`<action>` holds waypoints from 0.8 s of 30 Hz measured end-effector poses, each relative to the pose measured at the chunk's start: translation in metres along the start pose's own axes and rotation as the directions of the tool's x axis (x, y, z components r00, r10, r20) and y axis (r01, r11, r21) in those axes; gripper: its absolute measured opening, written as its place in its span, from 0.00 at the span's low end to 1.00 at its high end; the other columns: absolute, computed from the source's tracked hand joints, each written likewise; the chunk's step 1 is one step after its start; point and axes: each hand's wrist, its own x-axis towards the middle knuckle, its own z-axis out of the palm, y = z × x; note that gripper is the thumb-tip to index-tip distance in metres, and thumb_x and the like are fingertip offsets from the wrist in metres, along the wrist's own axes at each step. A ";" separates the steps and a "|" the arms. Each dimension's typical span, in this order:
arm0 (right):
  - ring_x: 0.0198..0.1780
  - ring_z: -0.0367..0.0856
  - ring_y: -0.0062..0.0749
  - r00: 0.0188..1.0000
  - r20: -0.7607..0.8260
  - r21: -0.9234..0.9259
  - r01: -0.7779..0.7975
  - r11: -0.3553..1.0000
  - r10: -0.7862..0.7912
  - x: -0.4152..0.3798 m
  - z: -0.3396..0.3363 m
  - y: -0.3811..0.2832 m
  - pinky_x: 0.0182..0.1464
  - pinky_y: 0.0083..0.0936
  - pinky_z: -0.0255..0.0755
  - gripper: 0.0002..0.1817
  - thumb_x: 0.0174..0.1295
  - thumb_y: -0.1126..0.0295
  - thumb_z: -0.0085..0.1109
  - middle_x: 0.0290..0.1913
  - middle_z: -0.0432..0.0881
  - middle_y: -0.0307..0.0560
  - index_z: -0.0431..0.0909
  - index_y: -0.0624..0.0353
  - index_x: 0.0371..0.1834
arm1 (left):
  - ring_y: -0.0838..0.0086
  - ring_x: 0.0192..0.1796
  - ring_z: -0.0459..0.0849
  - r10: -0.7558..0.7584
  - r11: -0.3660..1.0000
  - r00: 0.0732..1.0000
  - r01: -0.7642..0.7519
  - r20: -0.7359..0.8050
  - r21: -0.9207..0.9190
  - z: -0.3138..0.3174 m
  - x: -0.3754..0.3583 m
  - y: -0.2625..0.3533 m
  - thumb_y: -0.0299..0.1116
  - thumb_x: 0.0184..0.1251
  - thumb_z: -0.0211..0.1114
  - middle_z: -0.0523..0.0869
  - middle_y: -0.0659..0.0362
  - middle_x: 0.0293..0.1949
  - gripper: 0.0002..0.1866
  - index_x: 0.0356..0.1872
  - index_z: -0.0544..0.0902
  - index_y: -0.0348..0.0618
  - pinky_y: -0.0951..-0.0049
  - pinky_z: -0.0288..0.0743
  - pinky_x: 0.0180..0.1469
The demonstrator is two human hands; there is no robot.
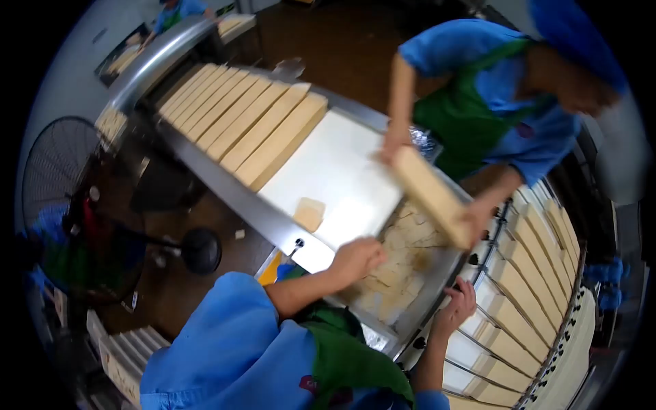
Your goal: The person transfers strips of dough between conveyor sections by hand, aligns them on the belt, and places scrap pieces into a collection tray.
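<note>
My left hand (359, 260) is closed, its fingers curled over the near corner of a metal tray (437, 273) full of pale, crumbly scraps (403, 263). Whether anything is inside that fist is hidden. My right hand (458, 306) is held with fingers apart by the tray's right side, close to the slotted conveyor (471, 348), and holds nothing I can see. Across from me a co-worker's two hands (394, 140) carry a long pale block (434, 198) by its ends above the scraps; it is blurred by motion.
Several long pale blocks (256, 126) lie side by side on a white belt (335, 171), with a flat offcut (309, 214) nearer me. More blocks (519, 294) sit between the conveyor's dividers. A floor fan (61, 164) stands left. Another person (179, 12) works far back.
</note>
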 end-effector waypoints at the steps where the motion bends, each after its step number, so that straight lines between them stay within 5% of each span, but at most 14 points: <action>1: 0.61 0.70 0.45 0.999 0.039 0.006 0.007 1.000 -0.007 0.008 0.014 -0.019 0.64 0.40 0.52 0.15 0.68 0.65 0.43 0.49 0.81 0.45 0.81 0.60 0.33 | 0.57 0.42 0.80 -0.062 0.998 0.993 0.059 -0.096 -0.039 -0.014 0.003 -0.014 0.34 0.61 0.65 0.82 0.53 0.37 0.07 0.36 0.81 0.43 0.64 0.73 0.44; 4: 0.62 0.70 0.42 0.991 0.134 0.157 0.006 0.988 -0.027 0.031 0.054 -0.062 0.65 0.37 0.48 0.14 0.67 0.64 0.46 0.52 0.80 0.46 0.81 0.58 0.35 | 0.52 0.51 0.76 -0.110 0.984 0.888 0.160 -0.446 0.076 -0.059 0.011 -0.074 0.35 0.57 0.69 0.79 0.47 0.45 0.17 0.45 0.78 0.39 0.61 0.69 0.55; 6: 0.62 0.70 0.42 0.970 0.238 0.169 0.011 0.986 -0.051 0.041 0.081 -0.077 0.65 0.36 0.49 0.14 0.66 0.64 0.47 0.53 0.79 0.47 0.81 0.58 0.36 | 0.49 0.59 0.69 -0.185 0.892 0.800 0.380 -0.570 0.244 -0.098 0.009 -0.118 0.36 0.53 0.72 0.73 0.41 0.53 0.30 0.55 0.70 0.35 0.57 0.65 0.62; 8: 0.61 0.70 0.41 0.962 0.264 0.196 0.010 0.981 -0.063 0.052 0.115 -0.092 0.64 0.38 0.50 0.11 0.64 0.65 0.51 0.53 0.79 0.49 0.82 0.57 0.37 | 0.45 0.62 0.64 -0.376 0.737 0.660 0.639 -0.650 0.222 -0.135 0.002 -0.159 0.36 0.49 0.74 0.67 0.38 0.58 0.37 0.59 0.66 0.35 0.55 0.61 0.64; 11: 0.59 0.71 0.43 0.937 0.322 0.150 0.087 0.985 -0.132 0.069 0.170 -0.108 0.62 0.42 0.54 0.09 0.57 0.66 0.59 0.54 0.79 0.50 0.82 0.55 0.39 | 0.44 0.62 0.64 -0.550 0.645 0.547 0.758 -0.631 0.095 -0.179 -0.005 -0.194 0.33 0.46 0.75 0.63 0.37 0.59 0.39 0.60 0.65 0.34 0.57 0.61 0.65; 18: 0.63 0.66 0.48 0.886 0.433 0.104 0.134 0.985 -0.167 0.113 0.295 -0.172 0.62 0.46 0.54 0.14 0.56 0.62 0.60 0.56 0.76 0.53 0.81 0.55 0.43 | 0.43 0.58 0.68 -0.575 0.781 0.668 0.619 -0.472 -0.075 -0.187 0.010 -0.198 0.26 0.38 0.79 0.61 0.39 0.55 0.45 0.60 0.61 0.31 0.59 0.66 0.63; 24: 0.67 0.60 0.51 0.856 0.513 -0.126 0.143 0.982 -0.059 0.167 0.405 -0.235 0.66 0.49 0.50 0.32 0.61 0.52 0.54 0.68 0.60 0.60 0.66 0.57 0.65 | 0.41 0.56 0.70 -0.543 0.780 0.741 0.619 -0.395 0.091 -0.189 0.016 -0.207 0.34 0.45 0.78 0.65 0.36 0.54 0.46 0.62 0.58 0.27 0.55 0.69 0.59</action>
